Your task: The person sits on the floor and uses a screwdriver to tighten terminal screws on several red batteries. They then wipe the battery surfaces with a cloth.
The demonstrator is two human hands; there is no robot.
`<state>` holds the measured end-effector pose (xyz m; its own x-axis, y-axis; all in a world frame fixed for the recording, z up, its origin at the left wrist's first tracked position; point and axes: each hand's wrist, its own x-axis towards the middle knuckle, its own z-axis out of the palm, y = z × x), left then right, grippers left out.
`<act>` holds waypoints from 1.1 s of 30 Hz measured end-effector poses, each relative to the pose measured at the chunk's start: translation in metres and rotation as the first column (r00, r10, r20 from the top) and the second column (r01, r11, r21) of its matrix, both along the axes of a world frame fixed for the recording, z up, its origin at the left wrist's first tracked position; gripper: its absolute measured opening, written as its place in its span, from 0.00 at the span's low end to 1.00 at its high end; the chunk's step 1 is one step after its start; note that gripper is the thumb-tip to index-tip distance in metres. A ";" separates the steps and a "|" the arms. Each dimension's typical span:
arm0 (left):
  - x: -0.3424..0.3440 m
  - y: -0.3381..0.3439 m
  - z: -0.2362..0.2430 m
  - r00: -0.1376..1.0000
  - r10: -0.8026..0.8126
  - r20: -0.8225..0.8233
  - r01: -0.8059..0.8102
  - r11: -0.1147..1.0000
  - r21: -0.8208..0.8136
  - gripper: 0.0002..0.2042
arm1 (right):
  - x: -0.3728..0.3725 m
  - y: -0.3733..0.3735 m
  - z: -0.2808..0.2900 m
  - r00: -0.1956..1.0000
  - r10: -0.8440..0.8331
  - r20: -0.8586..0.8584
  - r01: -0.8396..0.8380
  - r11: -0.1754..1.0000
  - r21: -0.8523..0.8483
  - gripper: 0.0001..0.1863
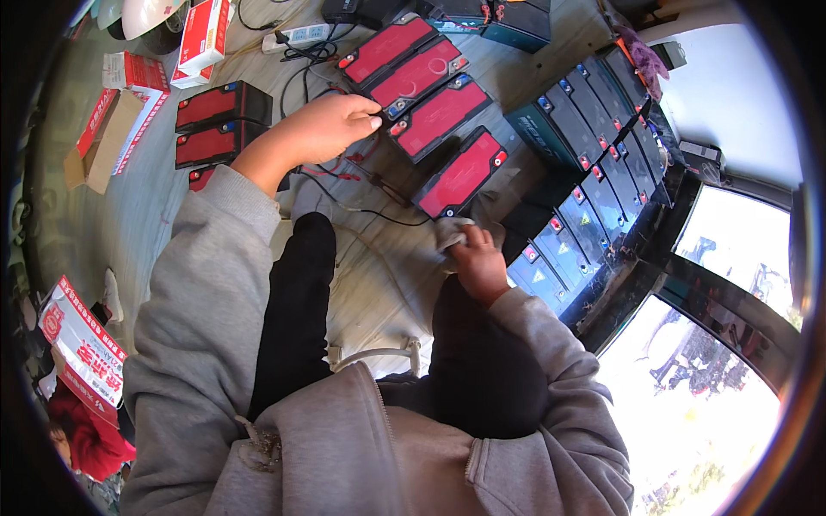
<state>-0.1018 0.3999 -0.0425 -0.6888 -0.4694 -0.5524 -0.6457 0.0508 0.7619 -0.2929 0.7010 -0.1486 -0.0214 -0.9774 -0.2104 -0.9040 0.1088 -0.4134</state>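
My left hand [331, 129] reaches over the floor, its fingers pinched together beside the corner terminal of a red-topped black battery [404, 82]. Anything small between those fingertips is hidden. A second red-topped battery [440, 119] lies against it on the right, and another red-topped battery [462, 176] sits apart, nearer to me. My right hand [480, 265] is closed round a crumpled grey cloth [451, 232], just below the near end of that single battery. Thin black and red cables [348, 176] run over the floor below my left hand.
Rows of dark batteries [594, 163] stand at the right by the glass door [688, 404]. More red-topped batteries [215, 138] sit left of my forearm. Red-and-white cartons [202, 43], one open box [107, 138] and a power strip [307, 36] lie farther back. A person in red [90, 434] is at lower left.
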 end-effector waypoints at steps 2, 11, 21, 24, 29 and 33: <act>-0.001 -0.001 -0.003 0.999 0.007 0.043 -0.007 1.000 0.000 0.22 | 0.000 0.001 -0.001 0.983 0.178 -0.038 -0.179 0.984 -0.002 0.11; 0.008 -0.002 -0.011 0.999 0.005 0.037 -0.005 1.000 -0.001 0.22 | 0.005 -0.056 0.020 0.959 0.267 -0.097 -0.277 0.954 -0.111 0.07; 0.001 0.001 -0.004 1.000 -0.018 0.021 0.019 0.999 -0.037 0.22 | -0.008 -0.084 0.026 0.944 0.147 -0.296 -0.143 0.989 0.035 0.07; -0.003 0.001 -0.017 0.992 -0.066 0.104 0.073 0.995 -0.065 0.19 | -0.012 -0.089 0.027 0.952 0.094 -0.291 -0.076 0.994 0.074 0.10; 0.002 0.028 -0.071 0.941 -0.329 0.076 0.338 0.921 -0.192 0.15 | -0.042 -0.104 0.032 0.970 0.017 -0.244 -0.006 0.999 0.047 0.11; -0.007 0.087 -0.118 0.957 -0.271 0.102 0.272 0.962 0.007 0.23 | -0.107 -0.142 0.012 0.969 -0.191 -0.155 0.199 0.979 0.034 0.15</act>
